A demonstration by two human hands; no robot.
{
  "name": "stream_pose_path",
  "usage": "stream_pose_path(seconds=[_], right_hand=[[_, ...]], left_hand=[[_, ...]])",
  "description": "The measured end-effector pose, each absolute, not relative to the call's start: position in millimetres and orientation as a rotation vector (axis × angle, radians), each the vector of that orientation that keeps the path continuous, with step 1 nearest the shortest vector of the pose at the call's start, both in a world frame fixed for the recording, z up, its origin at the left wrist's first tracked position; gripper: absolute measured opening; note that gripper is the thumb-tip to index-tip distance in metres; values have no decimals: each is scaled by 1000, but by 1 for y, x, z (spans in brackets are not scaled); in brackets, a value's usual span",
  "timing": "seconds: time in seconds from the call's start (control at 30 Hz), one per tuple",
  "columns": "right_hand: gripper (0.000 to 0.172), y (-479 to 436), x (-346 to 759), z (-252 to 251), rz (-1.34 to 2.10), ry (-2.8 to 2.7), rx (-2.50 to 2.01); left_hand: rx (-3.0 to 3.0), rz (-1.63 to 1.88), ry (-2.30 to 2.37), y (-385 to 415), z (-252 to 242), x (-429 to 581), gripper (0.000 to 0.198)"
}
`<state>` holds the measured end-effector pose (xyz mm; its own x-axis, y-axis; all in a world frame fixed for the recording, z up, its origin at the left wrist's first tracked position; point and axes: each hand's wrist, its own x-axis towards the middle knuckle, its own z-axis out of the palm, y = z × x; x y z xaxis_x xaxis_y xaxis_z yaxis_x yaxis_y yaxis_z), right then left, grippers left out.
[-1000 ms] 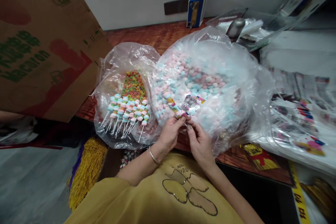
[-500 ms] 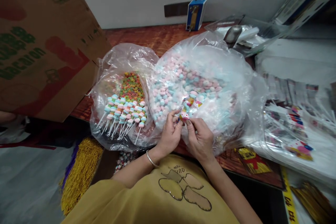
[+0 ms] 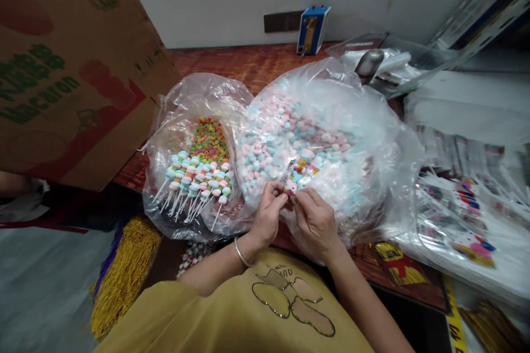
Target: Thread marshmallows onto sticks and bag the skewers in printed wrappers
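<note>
Near the front edge of the table, my left hand point(image 3: 270, 210) and my right hand point(image 3: 315, 218) meet at the lower end of a small printed candy wrapper point(image 3: 298, 170). The fingers of both hands are closed on it, and colourful candy shows through its clear part. Behind the wrapper lies a large clear bag point(image 3: 356, 105) of pink, blue and white candies point(image 3: 290, 116). To the left, several candy skewers point(image 3: 199, 176) on white sticks rest on a smaller clear bag point(image 3: 202, 85), beside small ring-shaped candies point(image 3: 210, 140).
A big cardboard box point(image 3: 78, 77) stands at the left. A blue device point(image 3: 313, 31) is by the wall. At the right lie a metal scoop point(image 3: 369, 63), printed wrappers point(image 3: 472, 215) and a yellow-red packet point(image 3: 399, 263). Gold fringe point(image 3: 126, 276) hangs at lower left.
The view has shifted slightly, so the scene sits a little lower. Both hands remain at the wrapper's lower end, with the fingers slightly rearranged and more of the wrapper showing.
</note>
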<state>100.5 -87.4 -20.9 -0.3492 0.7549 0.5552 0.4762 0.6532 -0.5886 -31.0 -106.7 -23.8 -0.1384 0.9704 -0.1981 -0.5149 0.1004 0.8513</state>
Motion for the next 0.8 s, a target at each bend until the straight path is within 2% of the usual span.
stream_pose_path(seconds=[0.17, 0.23, 0.37, 0.47, 0.53, 0.6, 0.8], right_hand=[[22, -78, 116, -13, 706, -2091, -736], [22, -81, 116, -9, 793, -2139, -769], [22, -103, 107, -10, 943, -1964, -1090], [25, -126, 99, -20, 1185, -1856, -1180], [36, -138, 94, -28, 1303, -1792, -1159], [42, -144, 90, -34, 1269, -1731, -1164], [36, -141, 89, -38, 982, -1700, -1177]], left_hand=[[385, 1212, 723, -88, -4, -46, 52], [355, 1190, 692, -78, 1, -47, 55], [283, 1418, 758, -61, 7, -42, 59], [313, 1570, 855, -59, 10, -35, 64], [361, 1594, 896, -62, 10, -29, 66], [419, 1555, 914, -69, 8, -24, 65], [555, 1492, 925, -84, 0, -11, 51]])
